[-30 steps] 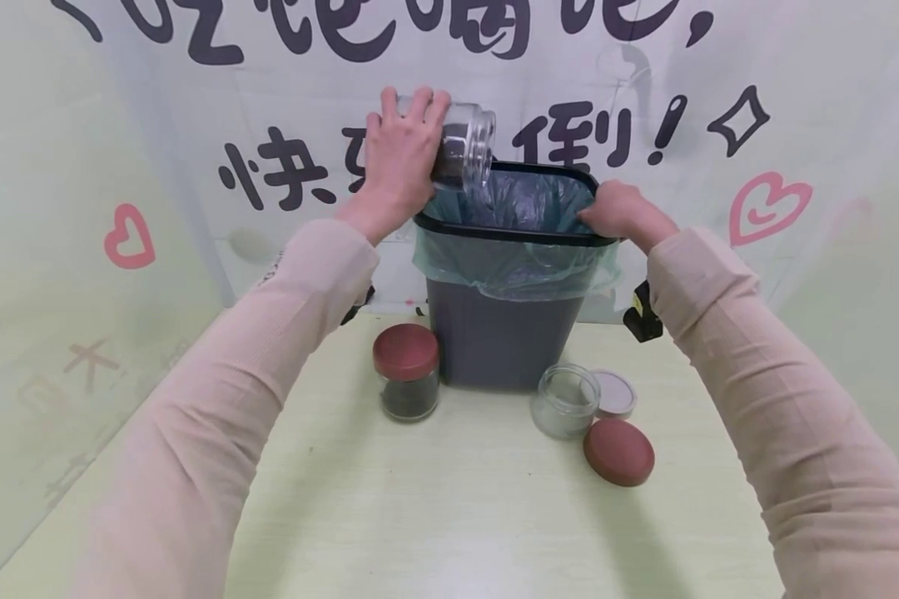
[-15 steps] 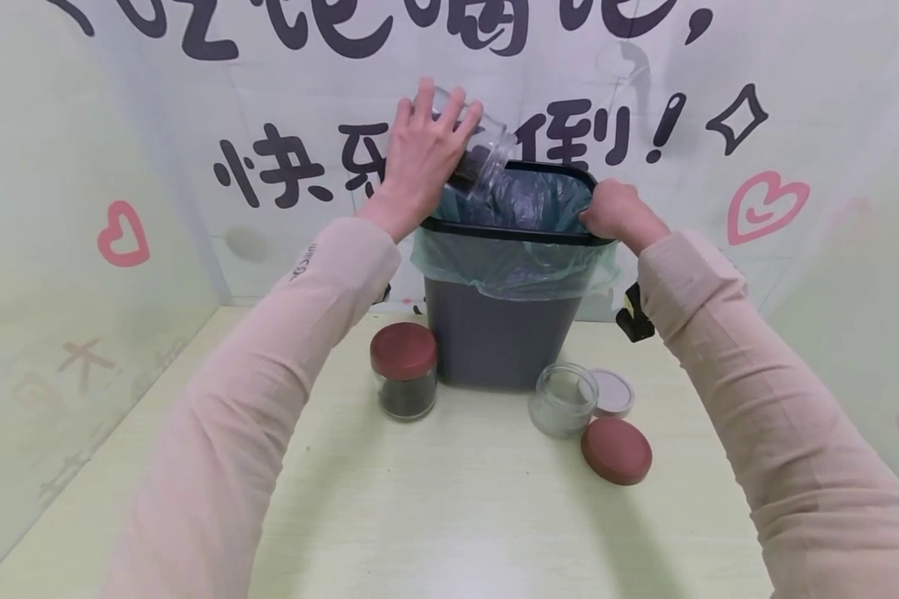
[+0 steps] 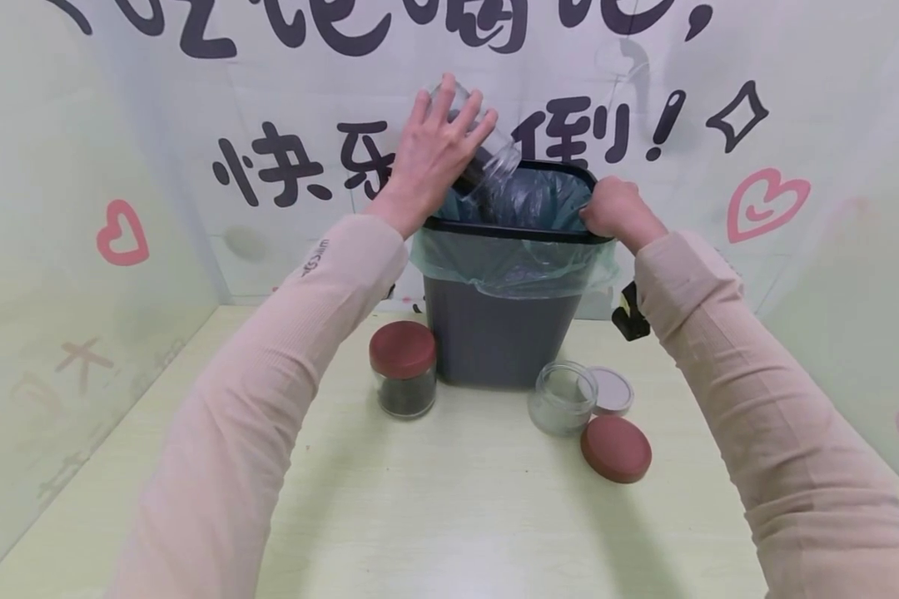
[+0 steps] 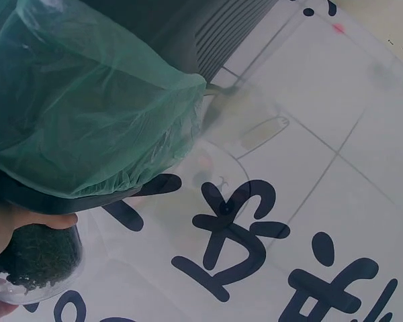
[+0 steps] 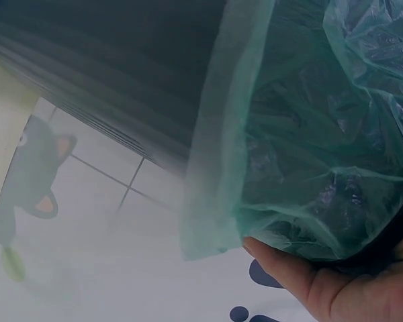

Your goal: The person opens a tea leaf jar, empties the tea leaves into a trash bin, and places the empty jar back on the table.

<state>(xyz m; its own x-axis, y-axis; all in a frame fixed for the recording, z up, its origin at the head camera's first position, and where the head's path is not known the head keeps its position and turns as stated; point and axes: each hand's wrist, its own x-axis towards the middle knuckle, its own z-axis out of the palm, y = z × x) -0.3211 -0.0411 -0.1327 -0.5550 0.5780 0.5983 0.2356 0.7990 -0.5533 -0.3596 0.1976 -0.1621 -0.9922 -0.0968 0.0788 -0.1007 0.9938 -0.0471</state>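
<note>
My left hand (image 3: 436, 150) grips a clear glass jar (image 3: 504, 155), tilted with its mouth down over the left part of a grey trash bin (image 3: 498, 333). Dark, dried tea-like leaves (image 4: 43, 253) lie against the jar's side in the left wrist view. Some of them drop from the mouth into the bin in the head view. A green plastic liner (image 3: 520, 264) is folded over the bin's black rim (image 3: 524, 236). On the right side, my right hand (image 3: 618, 210) holds that rim, its thumb (image 5: 282, 263) outside against the liner.
A red-lidded jar (image 3: 404, 374) with dark contents stands left of the bin's base. To the right are an open glass jar (image 3: 562, 403), a pale round lid (image 3: 614, 391) and a red lid (image 3: 617, 449). A printed wall sheet (image 3: 285, 249) hangs close behind the bin.
My left hand has moved right over the bin and tipped the jar further mouth-down; dark leaves now fall out. My right hand has stayed on the rim.
</note>
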